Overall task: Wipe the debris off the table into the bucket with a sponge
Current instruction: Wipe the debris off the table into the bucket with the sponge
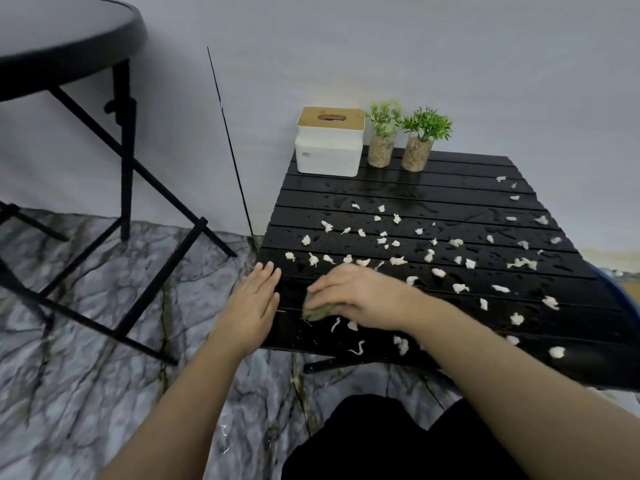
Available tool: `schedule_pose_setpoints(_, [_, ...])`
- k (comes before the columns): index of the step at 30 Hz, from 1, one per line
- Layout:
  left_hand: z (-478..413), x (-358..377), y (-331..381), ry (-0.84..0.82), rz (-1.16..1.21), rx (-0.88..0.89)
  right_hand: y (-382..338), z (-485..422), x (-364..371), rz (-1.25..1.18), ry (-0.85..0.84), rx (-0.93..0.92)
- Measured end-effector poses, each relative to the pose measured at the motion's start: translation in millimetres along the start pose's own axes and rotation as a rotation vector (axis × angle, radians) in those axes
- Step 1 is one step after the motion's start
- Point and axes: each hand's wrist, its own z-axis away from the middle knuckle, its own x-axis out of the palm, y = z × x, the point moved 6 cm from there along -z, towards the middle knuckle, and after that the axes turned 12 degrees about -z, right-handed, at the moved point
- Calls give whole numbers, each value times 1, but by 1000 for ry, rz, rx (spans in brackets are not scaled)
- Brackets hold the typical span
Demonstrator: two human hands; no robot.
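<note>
Black slats formed the top of the counter (450,188), and its surface was wet, with water droplets visible across the middle slats. White debris (398,260) lay scattered over most of the counter, from the middle slats to the near edge, with a thinner trail towards the counter's far right corner.

The sponge (313,311), olive-green, sat on the counter near its near left corner. The right hand (353,292) covered it from above. Its fingers (325,285) were curled down over the sponge's top and clamped on it, pressing it against the slats. Several scraps lay on the counter just beside this hand, on its near side.

The left hand (254,299) lay palm down at the counter's left edge, close beside the sponge. Its fingers (266,275) were straight and held together, gripping nothing; the fingertips reached over the counter's edge. Whether the palm bore on the counter could not be determined.

A narrow blue arc of the bucket (620,289) showed beyond the counter's right edge; the remainder was out of view.

At the counter's far left corner stood a white tissue box (329,143) with a wooden lid. Two plant jars (381,150) stood just beside it along the counter's far edge. A round black table (69,39) stood well apart from the counter's left side, on a marble-pattern floor (104,341).
</note>
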Motion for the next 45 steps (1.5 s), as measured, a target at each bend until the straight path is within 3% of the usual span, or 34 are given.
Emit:
schedule_pose_setpoints(5, [1,-1,2,6,-43,-2,-12,7,25,-10,-51,-37])
schedule_pose_setpoints(12, [2,-3,13,13,-112,-59,27,112,-28,18,-23,183])
schedule_pose_setpoints(15, [6,-1,49,18,-70,16,6,94,-30,39,69,94])
schedule_pose_setpoints(19, [6,10,78,-5,-36,47,-20,69,7,43,-36,-38])
schedule_pose_setpoints(27, [5,18,79,-6,-150,58,38,180,-55,22,-11,235])
schedule_pose_setpoints(30, [5,14,80,-15,-58,61,37,163,-66,-30,28,227])
schedule_pose_setpoints(33, [-1,-2,68,37,117,22,25,103,-55,-18,115,93])
schedule_pose_setpoints(38, [-33,-16,32,65,6,-36,33,27,-8,-12,101,116])
schedule_pose_setpoints(45, [-48,7,35,10,-86,34,61,118,-47,-62,93,252])
